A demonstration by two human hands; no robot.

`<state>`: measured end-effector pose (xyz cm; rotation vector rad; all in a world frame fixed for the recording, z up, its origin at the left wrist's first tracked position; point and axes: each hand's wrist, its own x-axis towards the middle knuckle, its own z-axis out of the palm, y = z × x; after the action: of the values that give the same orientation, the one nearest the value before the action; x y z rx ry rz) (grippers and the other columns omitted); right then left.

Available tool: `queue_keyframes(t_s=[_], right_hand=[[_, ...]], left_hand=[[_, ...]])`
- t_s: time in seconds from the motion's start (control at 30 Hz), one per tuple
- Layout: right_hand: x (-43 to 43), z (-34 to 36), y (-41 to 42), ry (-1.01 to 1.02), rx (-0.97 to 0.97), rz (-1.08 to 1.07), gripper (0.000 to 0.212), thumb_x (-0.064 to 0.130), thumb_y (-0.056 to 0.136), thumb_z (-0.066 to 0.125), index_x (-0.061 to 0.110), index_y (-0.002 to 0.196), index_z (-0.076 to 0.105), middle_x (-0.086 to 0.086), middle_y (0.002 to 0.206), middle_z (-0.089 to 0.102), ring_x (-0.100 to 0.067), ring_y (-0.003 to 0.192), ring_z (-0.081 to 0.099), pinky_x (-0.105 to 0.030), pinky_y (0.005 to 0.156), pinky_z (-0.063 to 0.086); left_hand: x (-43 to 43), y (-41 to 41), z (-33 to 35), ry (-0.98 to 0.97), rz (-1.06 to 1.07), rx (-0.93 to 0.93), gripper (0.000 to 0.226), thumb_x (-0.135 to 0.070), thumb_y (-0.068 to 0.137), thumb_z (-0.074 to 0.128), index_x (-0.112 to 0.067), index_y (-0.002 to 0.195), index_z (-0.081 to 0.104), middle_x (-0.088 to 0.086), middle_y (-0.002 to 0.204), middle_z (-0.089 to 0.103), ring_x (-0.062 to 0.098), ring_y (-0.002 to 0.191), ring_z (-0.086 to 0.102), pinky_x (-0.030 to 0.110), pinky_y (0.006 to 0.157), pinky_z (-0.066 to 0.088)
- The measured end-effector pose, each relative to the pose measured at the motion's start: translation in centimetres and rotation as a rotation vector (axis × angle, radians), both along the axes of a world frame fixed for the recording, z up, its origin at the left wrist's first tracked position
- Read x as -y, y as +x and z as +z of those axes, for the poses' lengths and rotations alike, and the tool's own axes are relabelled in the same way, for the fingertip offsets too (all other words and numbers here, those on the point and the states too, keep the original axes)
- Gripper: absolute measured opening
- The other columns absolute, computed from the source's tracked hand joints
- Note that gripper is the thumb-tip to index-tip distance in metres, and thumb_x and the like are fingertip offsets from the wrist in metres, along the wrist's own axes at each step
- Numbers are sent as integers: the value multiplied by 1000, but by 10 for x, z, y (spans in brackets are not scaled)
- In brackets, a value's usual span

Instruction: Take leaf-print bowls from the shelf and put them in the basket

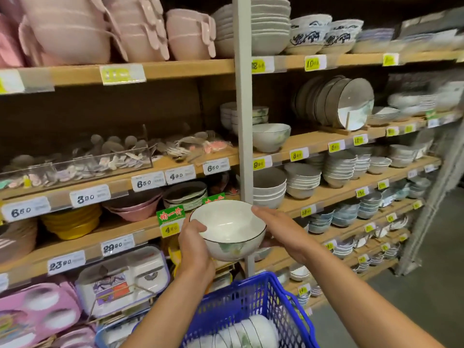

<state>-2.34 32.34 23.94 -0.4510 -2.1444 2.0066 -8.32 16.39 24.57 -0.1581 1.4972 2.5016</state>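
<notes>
Leaf-print bowl (pixel 227 232), white with a dark rim, is held between both hands, straight above the blue basket (pixel 251 297) with open air under it. Left hand (pixel 194 249) grips the rim, thumb inside; right hand (pixel 283 229) cups the other side. Stacked bowls (pixel 251 330) lie in the basket. Left of the hands, a yellow tag (pixel 170 229) reads 4.90.

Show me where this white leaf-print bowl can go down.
Bare wood lies on the middle wooden shelf between the lone leaf-print bowl and the grey plates in their rack. The blue plastic basket seems free at its far end; white bowls crowd its near end. Lower right shelves are packed with stacks.
</notes>
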Motion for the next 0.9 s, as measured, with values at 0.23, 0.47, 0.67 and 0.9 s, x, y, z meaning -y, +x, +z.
queue_keyframes(t_s=[0.23,0.47,0.67,0.9], right_hand=[[-71,31,46,-244,-129,-246,33,44,96,46,21,101,70,3,90,74,-8,77,69,-17,52,46],[-161,54,96,-253,-202,-371,40,40,92,47,7,101,69,-14,95,73,-19,84,61,-32,73,41],[-228,67,111,-342,-243,-447,33,31,88,53,22,59,64,2,58,64,-16,53,62,-23,48,43],[-285,80,90,-405,-266,-471,33,27,86,55,21,58,69,1,64,69,-19,61,64,-28,58,44]], left_hand=[[-98,53,40,19,-150,23,29,-8,79,39,-13,97,61,17,101,65,36,87,58,40,75,49],[-191,93,57,47,-237,4,32,-11,76,43,-13,100,65,10,86,72,34,81,63,38,72,51],[-260,110,69,57,-301,-2,27,-14,77,44,-15,94,64,13,93,71,34,84,62,46,84,49],[-315,86,80,117,-358,-28,32,-11,78,45,-13,105,65,9,92,74,30,86,66,33,60,55]])
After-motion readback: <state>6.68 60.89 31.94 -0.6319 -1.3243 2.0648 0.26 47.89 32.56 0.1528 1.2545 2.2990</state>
